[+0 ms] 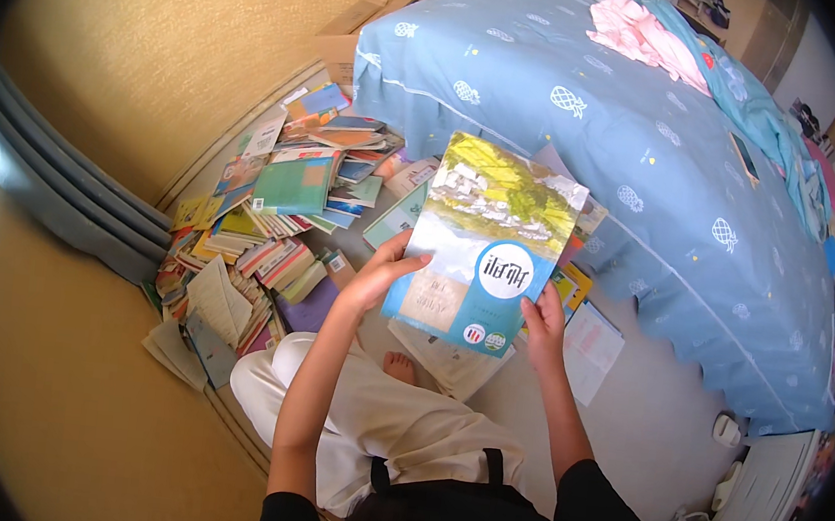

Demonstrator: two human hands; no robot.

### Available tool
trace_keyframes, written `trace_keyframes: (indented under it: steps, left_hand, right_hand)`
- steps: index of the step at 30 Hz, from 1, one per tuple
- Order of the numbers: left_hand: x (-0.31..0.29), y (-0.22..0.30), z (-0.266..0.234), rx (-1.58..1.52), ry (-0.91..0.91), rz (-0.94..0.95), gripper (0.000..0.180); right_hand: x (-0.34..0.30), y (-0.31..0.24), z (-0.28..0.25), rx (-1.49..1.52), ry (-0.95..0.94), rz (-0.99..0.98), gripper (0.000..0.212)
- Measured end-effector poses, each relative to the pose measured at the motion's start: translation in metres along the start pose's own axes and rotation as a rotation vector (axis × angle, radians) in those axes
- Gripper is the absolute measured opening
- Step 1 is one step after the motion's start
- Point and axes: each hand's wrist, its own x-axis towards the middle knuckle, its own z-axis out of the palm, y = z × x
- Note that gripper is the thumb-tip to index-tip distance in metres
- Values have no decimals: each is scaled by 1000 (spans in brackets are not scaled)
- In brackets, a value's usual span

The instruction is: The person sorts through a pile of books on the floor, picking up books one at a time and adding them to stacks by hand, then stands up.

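Between my two hands I hold up a book (484, 252), tilted a little clockwise. Its cover has a yellow-green landscape picture above, a blue lower part and a white round label. My left hand (383, 275) grips the left edge, thumb on the cover. At the lower right edge, my right hand (544, 325) has its thumb on the front; the other fingers are mostly hidden behind. Below the book a pale flat sheet or bag (448, 361) lies on the floor near my bare foot (399, 366).
A large heap of books (289, 183) spreads along the wall at left. The bed (589, 146) with a blue pineapple-print cover stands ahead and right, a phone (745, 157) on it. A white paper (592, 353) lies on the floor. A white cabinet (765, 490) is at lower right.
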Motion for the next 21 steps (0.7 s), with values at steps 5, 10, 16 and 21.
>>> trace_keyframes:
  steps: [5,10,16,21]
  left_hand:
    - [35,-2,16,276,-22,94,38]
    - [76,-3,32,453,25,194,31]
    - [116,-20,38,630,152,298,28]
    - [129,-29,46,701,218,250,28]
  right_hand:
    - [17,5,-26,113,172,-15,40]
    - [32,10,-43,211,327,9,37]
    - [51,18,-42,290,458,67,36]
    - [62,33,-54,231,489,89,31]
